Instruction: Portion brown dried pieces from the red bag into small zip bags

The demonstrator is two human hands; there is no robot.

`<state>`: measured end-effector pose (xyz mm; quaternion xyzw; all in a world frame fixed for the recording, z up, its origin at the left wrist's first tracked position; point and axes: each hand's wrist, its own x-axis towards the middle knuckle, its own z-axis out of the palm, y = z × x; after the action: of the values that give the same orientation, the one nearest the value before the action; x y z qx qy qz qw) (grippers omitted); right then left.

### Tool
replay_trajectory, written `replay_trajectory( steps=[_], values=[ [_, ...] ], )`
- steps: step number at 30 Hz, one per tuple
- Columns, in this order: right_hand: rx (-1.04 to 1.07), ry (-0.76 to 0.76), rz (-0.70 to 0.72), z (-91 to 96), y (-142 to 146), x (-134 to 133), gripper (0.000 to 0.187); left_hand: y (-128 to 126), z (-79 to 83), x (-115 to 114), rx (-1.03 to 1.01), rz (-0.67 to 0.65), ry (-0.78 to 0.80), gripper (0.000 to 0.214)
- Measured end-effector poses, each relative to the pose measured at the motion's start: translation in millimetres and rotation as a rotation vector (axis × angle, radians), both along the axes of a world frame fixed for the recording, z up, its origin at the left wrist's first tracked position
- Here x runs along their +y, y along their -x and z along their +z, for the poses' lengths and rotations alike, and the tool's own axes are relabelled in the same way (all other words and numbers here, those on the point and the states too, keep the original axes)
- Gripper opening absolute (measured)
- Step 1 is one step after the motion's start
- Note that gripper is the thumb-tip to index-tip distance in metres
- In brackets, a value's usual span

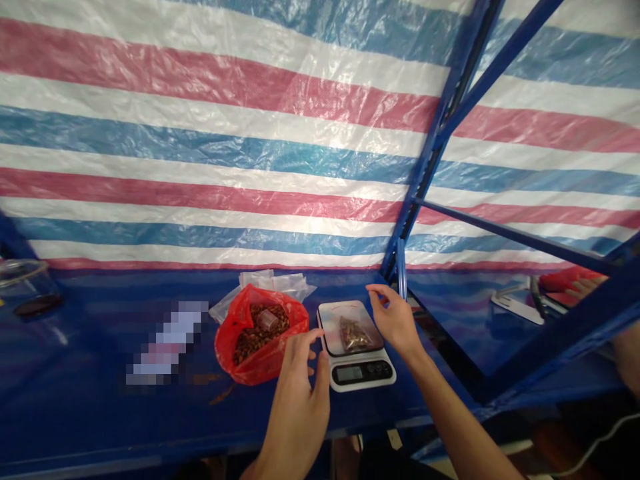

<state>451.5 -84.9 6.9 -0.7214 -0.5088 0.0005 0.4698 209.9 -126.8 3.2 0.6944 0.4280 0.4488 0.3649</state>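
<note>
Scale sits on the blue tabletop between your hands, with a small clear bag of brown granules lying on its platform. Both hands are open and grasp nothing: your left hand is spread at the near left, its fingertips just beside the scale's left edge, and your right hand hovers at the far right corner, fingers loosely curled. You can't tell whether any fingertip touches the scale. The small clear bag should prove light and soft, its contents shifting, so pinch it by the top edge rather than squeezing its belly. The scale looks light and smooth; take it by its sides, clear of the display. To your left, a red plastic bag sits open, full of similar granules, with a small clear cup resting in them and flat clear bags behind.
</note>
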Motion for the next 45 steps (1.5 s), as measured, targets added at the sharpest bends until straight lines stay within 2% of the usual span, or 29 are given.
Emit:
replay_trajectory(
  steps=[3, 9, 14, 17, 25, 31, 35, 38, 40, 42, 45],
  values=[
    [-0.006, 0.019, -0.018, -1.0, -1.9, -2.2, 0.039, -0.6, 4.9, -0.4, 0.069, -0.017, -0.055, 0.028],
    [-0.068, 0.066, 0.072, -7.8, 1.4, -0.2, 0.037, 2.7, 12.5, 16.3, 0.189, -0.078, -0.306, 0.026],
    [-0.150, 0.097, 0.121, -8.6, 0.4, 0.7, 0.035, 9.9, 22.2, 30.2, 0.189, -0.082, -0.457, 0.024],
    [-0.181, 0.096, 0.125, -8.1, -0.8, 1.5, 0.036, 18.9, 23.5, 32.6, 0.172, -0.062, -0.489, 0.025],
    [-0.271, 0.206, 0.067, -7.7, 6.1, 3.3, 0.039, 41.5, 22.9, 34.6, 0.114, 0.067, -0.404, 0.022],
    [-0.279, 0.300, 0.025, -8.1, 10.0, 3.9, 0.031, 39.9, 21.7, 31.4, 0.117, 0.035, -0.378, 0.022],
    [-0.213, 0.320, 0.068, -4.9, 10.3, 3.8, 0.023, 32.2, 17.2, 23.2, 0.089, -0.010, -0.291, 0.021],
    [-0.154, 0.220, 0.171, 7.4, 15.8, 0.8, 0.022, 26.4, 12.9, 14.9, 0.052, -0.040, -0.157, 0.023],
    [-0.090, 0.133, 0.319, 21.8, 26.9, -3.6, 0.022, 23.7, 10.8, 9.7, 0.010, -0.038, -0.027, 0.028],
    [-0.005, 0.090, 0.505, 39.1, 45.6, -9.8, 0.024, 22.5, 10.6, 6.6, -0.062, -0.042, 0.099, 0.045],
    [0.065, 0.094, 0.686, 63.2, 83.3, -19.2, 0.028, 22.9, 15.1, 8.4, -0.215, -0.134, 0.220, 0.072]
  ],
)
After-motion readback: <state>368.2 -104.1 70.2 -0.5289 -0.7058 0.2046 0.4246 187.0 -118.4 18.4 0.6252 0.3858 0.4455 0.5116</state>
